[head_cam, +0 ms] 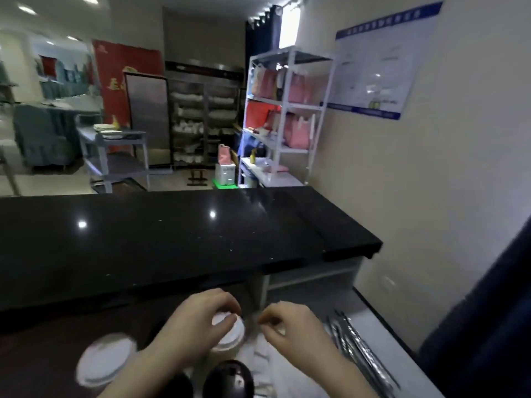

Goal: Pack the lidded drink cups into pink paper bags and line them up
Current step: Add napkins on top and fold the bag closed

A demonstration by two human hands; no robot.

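Head view, blurred near the hands. Looks like lid-seating or pickup on cup (230, 341); no bag near either hand, so packing not started for this one.

Doing it well: press round the whole rim of lid (225, 320) until seated, keep cup upright, lift by the body rather than the lid alone, steady from the right side.

Left hand (198, 326) curled over the lid from above, gripping; cup directly under its fingertips, touching. Right hand (290, 326) just right of cup, fingers bunched as if pinching; cannot tell whether anything is held.

Second cup (106, 360) left of left wrist, lidded, apart. Bags (298, 90) far beyond both hands on shelf (290, 53), past counter (172, 239).
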